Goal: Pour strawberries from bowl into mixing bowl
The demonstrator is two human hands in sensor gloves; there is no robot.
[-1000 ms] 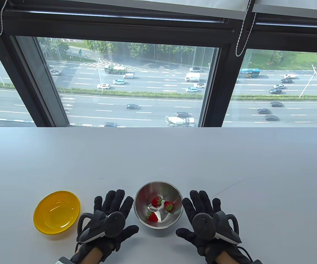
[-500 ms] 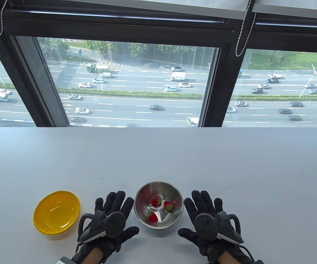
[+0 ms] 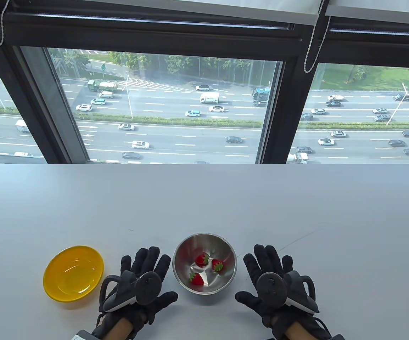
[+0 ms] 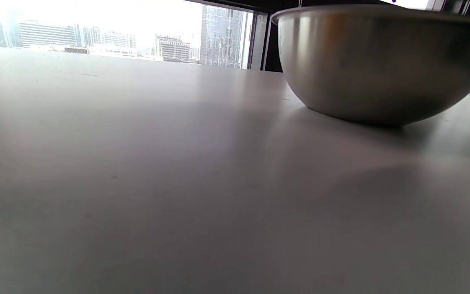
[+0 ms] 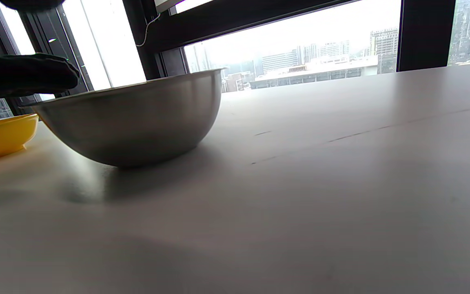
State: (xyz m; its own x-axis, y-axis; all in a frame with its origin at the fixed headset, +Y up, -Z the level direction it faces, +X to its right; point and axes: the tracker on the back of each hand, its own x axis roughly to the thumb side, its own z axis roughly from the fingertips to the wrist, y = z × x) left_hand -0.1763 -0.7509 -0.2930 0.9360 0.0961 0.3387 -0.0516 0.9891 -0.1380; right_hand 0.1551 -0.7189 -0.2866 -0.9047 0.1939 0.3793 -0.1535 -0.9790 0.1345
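A steel mixing bowl stands near the table's front edge with three red strawberries in it. Its outer wall shows in the left wrist view and the right wrist view. A yellow bowl sits empty to its left; its edge shows in the right wrist view. My left hand lies flat and open on the table between the two bowls, fingers spread. My right hand lies flat and open just right of the steel bowl. Neither hand holds anything.
The white table stretches back to a large window. A faint line marks the surface to the right of the steel bowl.
My right hand has slid a little to the right, away from the steel bowl. The left hand and both bowls have not moved.
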